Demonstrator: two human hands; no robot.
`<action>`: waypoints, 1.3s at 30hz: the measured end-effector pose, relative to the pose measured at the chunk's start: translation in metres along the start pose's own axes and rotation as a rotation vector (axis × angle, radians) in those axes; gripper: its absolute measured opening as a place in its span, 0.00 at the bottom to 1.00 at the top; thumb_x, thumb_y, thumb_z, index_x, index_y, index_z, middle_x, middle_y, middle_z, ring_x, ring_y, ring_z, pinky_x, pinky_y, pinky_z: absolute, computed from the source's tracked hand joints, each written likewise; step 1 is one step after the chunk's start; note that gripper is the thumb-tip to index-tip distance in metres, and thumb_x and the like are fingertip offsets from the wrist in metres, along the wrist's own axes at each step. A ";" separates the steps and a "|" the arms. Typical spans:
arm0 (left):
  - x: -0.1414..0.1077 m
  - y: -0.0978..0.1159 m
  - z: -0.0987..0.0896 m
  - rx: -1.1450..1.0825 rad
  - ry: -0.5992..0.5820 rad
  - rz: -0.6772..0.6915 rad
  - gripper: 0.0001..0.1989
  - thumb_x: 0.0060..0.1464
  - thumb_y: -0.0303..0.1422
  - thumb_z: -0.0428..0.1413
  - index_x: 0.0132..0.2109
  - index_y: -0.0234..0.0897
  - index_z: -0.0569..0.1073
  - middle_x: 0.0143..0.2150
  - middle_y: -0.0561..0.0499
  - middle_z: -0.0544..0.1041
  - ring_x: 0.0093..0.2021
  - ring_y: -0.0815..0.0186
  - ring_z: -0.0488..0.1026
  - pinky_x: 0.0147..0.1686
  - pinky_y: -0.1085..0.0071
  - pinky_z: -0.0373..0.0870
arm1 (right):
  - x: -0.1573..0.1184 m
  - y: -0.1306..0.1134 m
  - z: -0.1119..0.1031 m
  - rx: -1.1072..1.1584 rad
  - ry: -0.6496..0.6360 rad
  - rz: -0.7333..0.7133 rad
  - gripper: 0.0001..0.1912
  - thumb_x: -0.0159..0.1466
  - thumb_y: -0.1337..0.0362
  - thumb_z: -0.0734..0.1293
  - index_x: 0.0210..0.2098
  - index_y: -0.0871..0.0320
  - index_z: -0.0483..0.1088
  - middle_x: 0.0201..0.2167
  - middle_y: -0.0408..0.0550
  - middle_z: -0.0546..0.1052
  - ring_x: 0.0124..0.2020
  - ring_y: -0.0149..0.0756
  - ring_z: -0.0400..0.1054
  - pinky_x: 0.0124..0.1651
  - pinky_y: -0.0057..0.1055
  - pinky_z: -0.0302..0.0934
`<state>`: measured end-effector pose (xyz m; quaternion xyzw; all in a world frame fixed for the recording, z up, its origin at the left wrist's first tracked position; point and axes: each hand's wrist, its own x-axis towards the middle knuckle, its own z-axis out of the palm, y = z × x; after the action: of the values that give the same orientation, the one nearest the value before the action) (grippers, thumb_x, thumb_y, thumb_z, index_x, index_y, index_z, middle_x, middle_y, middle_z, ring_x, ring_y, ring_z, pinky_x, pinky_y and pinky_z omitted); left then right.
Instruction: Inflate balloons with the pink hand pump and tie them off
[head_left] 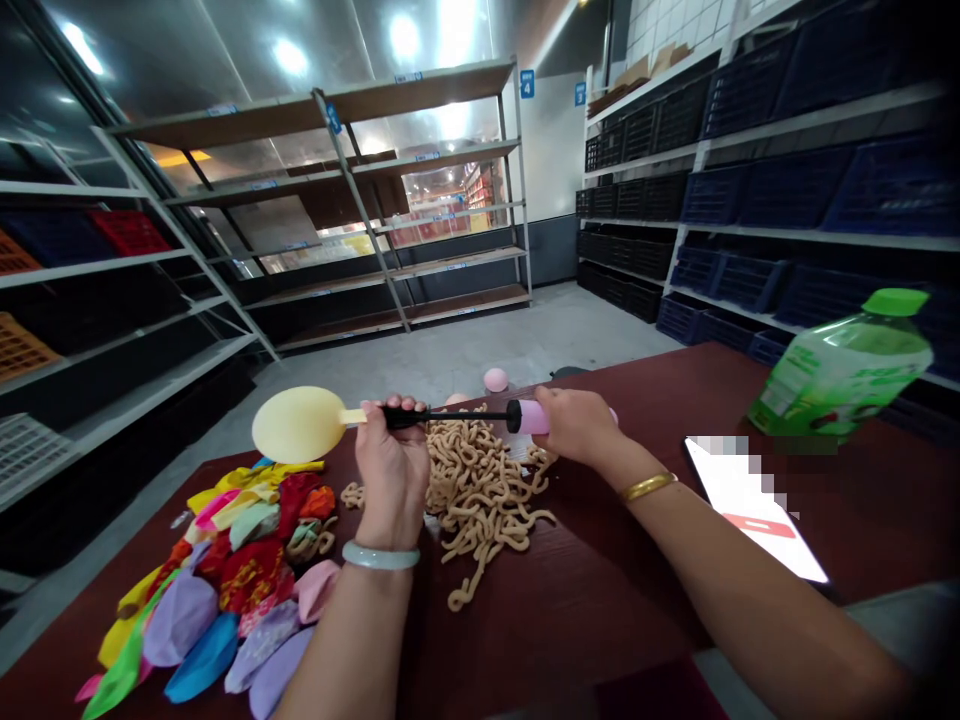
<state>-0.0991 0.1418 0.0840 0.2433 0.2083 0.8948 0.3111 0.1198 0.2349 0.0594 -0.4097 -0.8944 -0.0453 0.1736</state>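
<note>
A yellow balloon (298, 424), partly inflated, sits on the nozzle end of a hand balloon pump (469, 415). My left hand (394, 450) is closed around the black pump body and the balloon's neck. On the pump's pink end, my right hand (577, 425) grips firmly, with the black rod drawn out between the two hands. Below the pump lies a heap of tan curly strands (487, 490), their kind unclear. Left of my left forearm, several limp balloons (255, 575) in many colours are spread on the dark red table (570, 600).
A green-capped plastic bottle (847, 365) and a lit phone (757, 510) are at the table's right side. A pink balloon (496, 380) shows beyond the far edge. Shelving (360, 190) stands behind, with dark crates (750, 190) on the right racks.
</note>
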 end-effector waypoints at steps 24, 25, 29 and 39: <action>0.022 0.020 -0.014 0.007 0.087 0.037 0.10 0.61 0.34 0.54 0.31 0.36 0.63 0.27 0.54 0.67 0.27 0.70 0.68 0.31 0.72 0.68 | -0.002 -0.014 -0.001 -0.003 0.004 -0.037 0.20 0.60 0.51 0.65 0.46 0.56 0.66 0.39 0.52 0.78 0.37 0.43 0.73 0.33 0.33 0.56; 0.020 0.016 -0.013 0.007 0.085 0.042 0.10 0.60 0.34 0.54 0.32 0.36 0.64 0.27 0.54 0.67 0.28 0.70 0.68 0.32 0.72 0.68 | -0.002 -0.013 -0.001 -0.010 0.004 -0.033 0.19 0.60 0.51 0.65 0.45 0.56 0.66 0.39 0.52 0.78 0.37 0.43 0.73 0.33 0.33 0.55; -0.003 -0.012 -0.001 -0.009 0.056 0.005 0.09 0.60 0.36 0.55 0.34 0.37 0.65 0.29 0.53 0.69 0.30 0.70 0.70 0.36 0.70 0.70 | -0.004 -0.017 -0.002 -0.031 -0.012 -0.028 0.18 0.59 0.52 0.64 0.44 0.57 0.66 0.38 0.53 0.78 0.37 0.43 0.72 0.33 0.33 0.56; -0.052 -0.043 0.024 0.034 -0.049 -0.128 0.10 0.59 0.37 0.56 0.35 0.36 0.66 0.31 0.51 0.71 0.31 0.69 0.71 0.40 0.67 0.70 | -0.011 -0.045 -0.008 0.050 -0.018 -0.019 0.17 0.61 0.50 0.64 0.41 0.56 0.64 0.36 0.51 0.78 0.35 0.44 0.73 0.33 0.33 0.58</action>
<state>-0.0303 0.1436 0.0649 0.2566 0.2311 0.8631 0.3685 0.0950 0.1952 0.0654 -0.3970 -0.9007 -0.0208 0.1752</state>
